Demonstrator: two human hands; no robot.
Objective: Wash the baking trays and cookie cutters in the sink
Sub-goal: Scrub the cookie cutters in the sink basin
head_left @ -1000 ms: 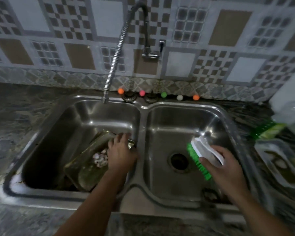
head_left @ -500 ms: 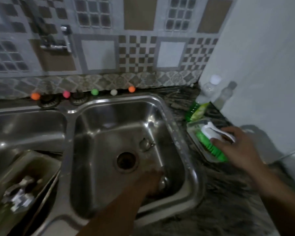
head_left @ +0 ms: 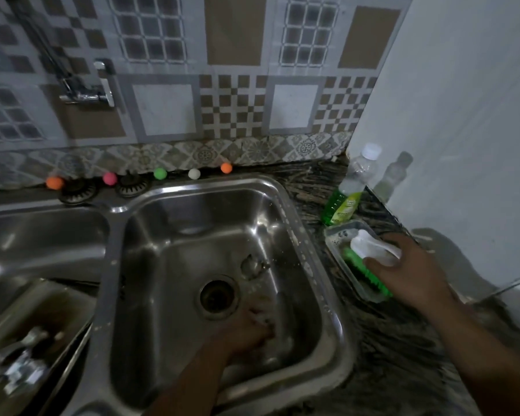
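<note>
While right hand holds brush; left hand grip blurred.

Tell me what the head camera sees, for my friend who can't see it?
The right hand holds a green-bristled, white-handled scrub brush in a clear plastic tray beside a steel double sink. The left hand reaches into the right basin near the drain. A metal baking tray sits in the left basin.

Single head-worn wide view, looking steeply down, close over the right sink basin, tiled wall beyond
</note>
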